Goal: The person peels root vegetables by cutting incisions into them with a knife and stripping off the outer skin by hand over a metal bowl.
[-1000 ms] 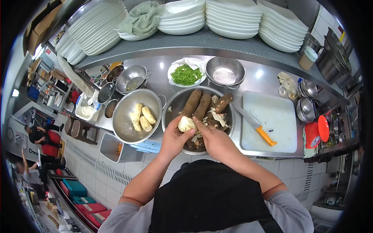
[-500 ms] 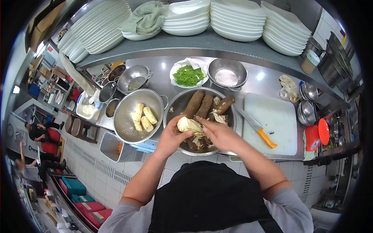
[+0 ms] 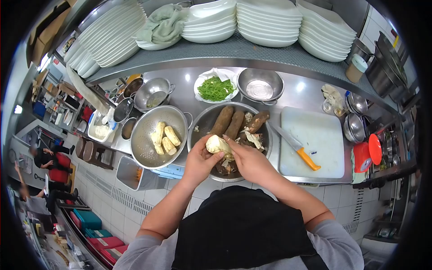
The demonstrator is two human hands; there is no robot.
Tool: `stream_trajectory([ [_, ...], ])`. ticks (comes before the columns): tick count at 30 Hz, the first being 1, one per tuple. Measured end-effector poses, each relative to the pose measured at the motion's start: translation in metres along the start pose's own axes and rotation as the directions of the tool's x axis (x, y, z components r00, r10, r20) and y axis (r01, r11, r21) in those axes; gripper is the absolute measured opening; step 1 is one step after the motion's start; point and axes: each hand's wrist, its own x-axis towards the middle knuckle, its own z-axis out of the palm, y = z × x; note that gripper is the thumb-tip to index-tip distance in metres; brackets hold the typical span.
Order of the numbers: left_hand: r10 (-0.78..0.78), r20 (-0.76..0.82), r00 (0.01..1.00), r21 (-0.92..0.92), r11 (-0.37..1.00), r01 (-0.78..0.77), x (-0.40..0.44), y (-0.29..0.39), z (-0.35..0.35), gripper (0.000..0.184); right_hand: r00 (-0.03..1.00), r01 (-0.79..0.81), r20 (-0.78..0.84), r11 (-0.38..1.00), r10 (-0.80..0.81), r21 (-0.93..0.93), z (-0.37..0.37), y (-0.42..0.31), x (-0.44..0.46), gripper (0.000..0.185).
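Note:
My left hand (image 3: 200, 157) is wrapped round a pale, peeled tuber (image 3: 217, 145) above the large steel bowl (image 3: 192, 135). On the tuber's other side, my right hand (image 3: 246, 158) has its fingers closed against it. Inside the bowl lie brown, unpeeled tubers (image 3: 223, 119) with scraps of peel (image 3: 254, 140) around them. Several peeled pieces (image 3: 169, 135) rest in the steel colander (image 3: 143, 143) to the left. The palms partly hide the held tuber and the near part of the bowl.
A knife with a yellow handle (image 3: 308, 159) lies on the white cutting board (image 3: 315, 135) at right. Behind the bowl stand a plate of green vegetables (image 3: 215, 88) and a steel pot (image 3: 261, 84). Stacked white plates (image 3: 268, 22) fill the overhead shelf (image 3: 216, 56). Two people are at far left.
The peeled tuber has been turned a little in my hands, and its end now faces more upward. My right hand has shifted slightly left. The whole view has moved slightly.

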Motion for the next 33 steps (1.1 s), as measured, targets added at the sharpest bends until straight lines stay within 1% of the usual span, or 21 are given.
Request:
stream_trajectory([
  [1,0.001,0.004,1.000,0.000,1.000,-0.001,0.002,-0.002,0.003,0.059,1.000,-0.001,-0.004,1.000,0.001,-0.001,0.006,-0.001,0.002,0.047],
  [3,0.074,-0.086,0.994,0.096,0.993,-0.066,0.004,-0.005,0.009,0.058,0.992,-0.004,-0.130,1.000,0.008,0.027,0.022,0.004,0.006,0.047],
  [7,0.030,-0.046,0.998,0.071,0.997,-0.026,0.006,-0.002,0.008,0.058,0.995,0.001,-0.104,0.999,0.004,0.045,0.019,0.013,0.022,0.046],
  [9,0.034,-0.061,0.998,0.016,0.999,-0.033,0.006,0.005,0.008,0.058,0.997,0.049,-0.064,0.983,-0.038,0.179,0.010,0.017,0.027,0.045],
  [10,0.037,-0.066,0.997,0.014,0.999,-0.036,0.006,0.005,0.008,0.058,0.998,0.048,-0.046,0.981,-0.040,0.187,0.007,0.014,0.028,0.046],
  [11,0.054,-0.051,0.997,0.011,0.999,-0.053,0.007,0.006,0.006,0.058,0.998,0.056,-0.046,0.981,-0.048,0.185,0.002,0.009,0.028,0.046],
  [13,0.069,-0.034,0.997,0.010,0.998,-0.068,0.008,0.004,0.004,0.058,0.998,-0.035,0.047,0.998,0.038,-0.046,-0.006,-0.007,0.021,0.049],
  [14,0.063,-0.079,0.995,0.009,0.998,-0.062,0.007,0.001,0.004,0.058,0.989,-0.109,0.096,0.991,0.116,-0.075,-0.008,-0.014,0.015,0.053],
  [15,0.056,-0.126,0.990,0.007,0.998,-0.055,0.007,-0.001,0.004,0.058,0.988,-0.110,0.098,0.991,0.117,-0.074,-0.006,-0.012,0.011,0.053],
  [16,0.053,-0.128,0.990,0.006,0.999,-0.053,0.006,-0.001,0.003,0.058,0.989,-0.112,0.087,0.989,0.121,-0.095,-0.005,-0.007,0.007,0.053],
  [18,0.082,-0.134,0.988,-0.068,0.993,-0.091,0.007,-0.001,0.002,0.058,0.989,-0.115,0.078,0.986,0.125,-0.118,-0.007,-0.006,0.005,0.054],
  [20,0.062,-0.120,0.991,-0.039,0.997,-0.067,0.005,0.004,0.004,0.059,0.985,-0.097,0.124,0.976,0.123,-0.197,-0.016,-0.012,0.006,0.055],
  [22,0.043,-0.097,0.994,-0.005,0.999,-0.044,0.006,0.005,0.004,0.059,0.982,-0.108,0.132,0.979,0.132,-0.173,-0.018,-0.014,0.010,0.054],
  [24,0.109,-0.083,0.991,0.050,0.993,-0.105,0.009,-0.001,-0.002,0.061,0.980,-0.119,0.142,0.981,0.141,-0.151,-0.019,-0.009,0.014,0.053],
  [26,0.091,-0.055,0.994,0.033,0.995,-0.089,0.011,-0.006,-0.009,0.062,0.970,-0.172,0.162,0.983,0.181,-0.066,-0.013,0.009,0.021,0.047],
  [27,0.073,-0.032,0.997,0.014,0.997,-0.073,0.011,-0.007,-0.013,0.063,0.970,-0.177,0.160,0.982,0.185,-0.063,-0.012,0.025,0.025,0.047],
  [28,0.070,-0.027,0.997,0.016,0.997,-0.069,0.010,-0.004,-0.015,0.063,0.973,-0.034,0.228,0.999,0.029,0.019,-0.016,0.045,0.031,0.044],
  [29,0.036,0.017,0.999,0.015,0.999,-0.036,0.009,-0.001,-0.017,0.063,0.951,0.105,0.280,0.988,-0.132,0.110,-0.022,0.057,0.040,0.041],
  [30,0.001,0.061,0.998,0.015,1.000,-0.002,0.008,0.001,-0.018,0.063,0.857,-0.152,0.510,0.981,0.070,0.122,-0.052,0.030,0.047,0.041],
  [31,-0.002,0.065,0.998,0.016,1.000,0.001,0.008,-0.001,-0.019,0.063,0.769,-0.322,0.608,0.941,0.197,0.102,-0.059,0.030,0.052,0.041],
  [33,-0.044,0.056,0.997,-0.087,0.995,0.049,0.010,-0.009,-0.022,0.062,0.741,-0.282,0.639,0.959,0.208,0.015,-0.061,0.031,0.058,0.042],
])
